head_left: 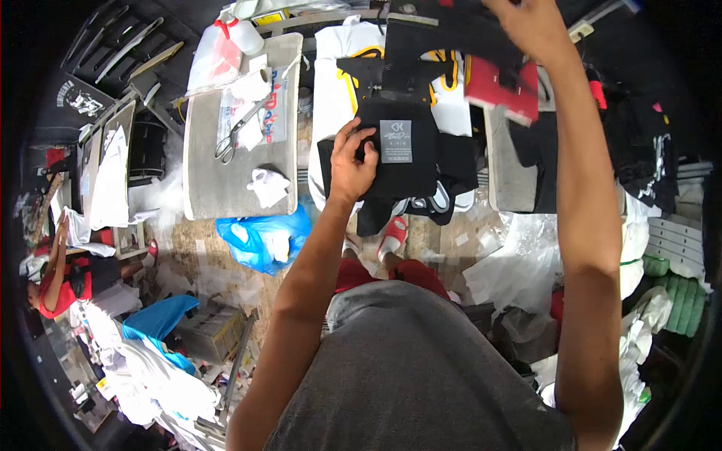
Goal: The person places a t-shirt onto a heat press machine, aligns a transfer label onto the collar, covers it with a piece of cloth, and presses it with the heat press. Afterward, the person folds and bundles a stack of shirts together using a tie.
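Observation:
My left hand (353, 160) rests on a black garment (406, 174) laid over the middle board, its thumb and fingers bent but apart. Just right of the fingertips is a grey printed label (396, 141) with small lettering. My right hand (524, 28) is raised at the top edge, its fingers curled and partly cut off; what they hold is not clear. Below it is a red flat piece (502, 86), smeared by motion, beside a dark panel (451, 34). Under the black garment lies white fabric (327, 83) with yellow and black trim.
On the left board (197, 165) lie scissors (239, 134), crumpled white cloth (268, 186) and a spray bottle (244, 35). A blue plastic bag (263, 239) sits below. Another board (514, 169) stands right, with black cloth. A person (64, 282) in red is at far left.

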Demonstrator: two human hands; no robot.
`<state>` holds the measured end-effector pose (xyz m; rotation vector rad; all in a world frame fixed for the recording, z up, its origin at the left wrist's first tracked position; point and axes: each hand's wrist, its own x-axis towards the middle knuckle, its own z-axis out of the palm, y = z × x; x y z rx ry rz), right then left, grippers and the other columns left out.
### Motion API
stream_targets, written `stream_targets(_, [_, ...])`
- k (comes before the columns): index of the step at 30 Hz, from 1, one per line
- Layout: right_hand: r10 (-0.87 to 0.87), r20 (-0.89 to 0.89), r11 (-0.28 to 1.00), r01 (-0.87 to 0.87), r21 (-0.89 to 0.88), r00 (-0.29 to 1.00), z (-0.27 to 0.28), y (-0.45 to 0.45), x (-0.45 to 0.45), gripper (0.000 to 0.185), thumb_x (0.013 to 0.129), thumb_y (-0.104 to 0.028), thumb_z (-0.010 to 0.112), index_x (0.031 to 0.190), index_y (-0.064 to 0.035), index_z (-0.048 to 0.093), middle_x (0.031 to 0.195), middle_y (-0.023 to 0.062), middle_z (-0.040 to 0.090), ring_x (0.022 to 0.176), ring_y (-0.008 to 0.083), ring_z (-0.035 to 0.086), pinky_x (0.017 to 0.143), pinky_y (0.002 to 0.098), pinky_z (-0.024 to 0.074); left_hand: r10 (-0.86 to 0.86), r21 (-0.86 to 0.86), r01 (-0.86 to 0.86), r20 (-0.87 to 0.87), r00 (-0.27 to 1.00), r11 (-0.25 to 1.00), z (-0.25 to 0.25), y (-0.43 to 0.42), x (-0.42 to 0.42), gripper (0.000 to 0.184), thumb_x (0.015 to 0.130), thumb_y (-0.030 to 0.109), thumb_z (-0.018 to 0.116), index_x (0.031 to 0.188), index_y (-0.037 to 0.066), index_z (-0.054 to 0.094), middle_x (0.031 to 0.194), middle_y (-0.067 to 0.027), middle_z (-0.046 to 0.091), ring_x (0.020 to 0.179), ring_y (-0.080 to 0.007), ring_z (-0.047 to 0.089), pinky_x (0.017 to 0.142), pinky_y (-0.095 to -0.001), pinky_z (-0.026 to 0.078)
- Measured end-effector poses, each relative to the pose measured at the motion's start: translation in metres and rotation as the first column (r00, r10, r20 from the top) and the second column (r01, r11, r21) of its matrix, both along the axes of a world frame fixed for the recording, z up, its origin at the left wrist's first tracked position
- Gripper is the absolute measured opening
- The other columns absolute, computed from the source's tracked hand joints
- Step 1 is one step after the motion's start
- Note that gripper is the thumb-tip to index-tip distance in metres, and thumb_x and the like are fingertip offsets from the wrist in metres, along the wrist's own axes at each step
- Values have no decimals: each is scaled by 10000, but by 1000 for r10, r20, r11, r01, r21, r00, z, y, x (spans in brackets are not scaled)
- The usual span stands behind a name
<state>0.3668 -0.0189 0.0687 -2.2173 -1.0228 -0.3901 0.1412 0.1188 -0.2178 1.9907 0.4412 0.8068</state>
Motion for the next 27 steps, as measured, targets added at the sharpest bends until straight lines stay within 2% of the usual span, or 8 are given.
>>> stream_targets(4, [74,302,987,-26,-158,950,21,-8,-28,596,870,-354,767,1357,-59,591,1326,219,497,1132,334,559,1000,367,448,-7,-15,8,84,996,1000,-5,7,0,228,936,37,588,1133,31,704,1295,-185,630,1208,-333,612,1009,-389,489])
stream_targets(11, [240,97,950,-214,-229,966,75,-2,-84,267,981,-210,647,1084,35,678,1044,90,677,972,161,622,903,303,483,-26,-357,51,77,997,933,-6,49,-15,169,972,78,586,1068,17,711,1019,-147,719,968,-231,705,783,-321,554])
stream_targets(13, [218,162,890,-128,-438,962,106,-30,-144,370,759,-285,833,907,18,681,968,164,681,881,268,645,797,339,502,-26,-376,73,127,992,924,-26,64,-21,162,977,96,596,1067,30,714,1037,-145,711,945,-206,691,784,-314,553])
stream_targets(15, [419,131,785,-286,-549,898,109,-41,-204,452,751,-334,834,942,49,689,1341,223,585,1312,363,534,934,401,506,26,-356,62,236,971,933,-29,79,-33,154,975,93,598,1064,44,714,1080,-157,700,958,-237,683,784,-326,551])
stream_targets(18, [-83,-595,685,-388,-617,799,44,-55,-269,900,713,-201,905,1481,-83,450,1493,195,484,1408,382,430,1153,452,380,-39,-167,105,355,934,980,-44,103,-58,121,928,70,583,974,30,688,1014,-156,699,957,-316,671,839,-391,536])
stream_targets(21, [208,-24,643,-155,-750,978,-141,-57,-256,754,775,-297,806,1446,-135,502,1376,207,511,1216,439,495,1047,585,374,99,-362,10,282,954,932,-62,99,-77,23,884,58,611,903,47,619,953,-128,694,949,-281,672,859,-399,523])
stream_targets(23, [59,-163,715,-156,-682,985,-156,-33,-257,718,831,-419,742,1441,-125,504,1380,266,491,1247,457,469,1060,597,312,89,-327,-17,207,974,945,-7,100,-123,94,851,116,627,901,39,646,956,-122,702,902,-287,681,834,-419,540])
stream_targets(27, [498,-64,597,-395,-698,865,-201,-54,-184,903,896,-582,600,1498,38,338,1378,314,472,1217,518,495,1065,548,385,187,-288,-116,233,954,951,-23,85,-172,105,788,98,645,875,58,689,960,-116,700,915,-265,668,784,-392,555])
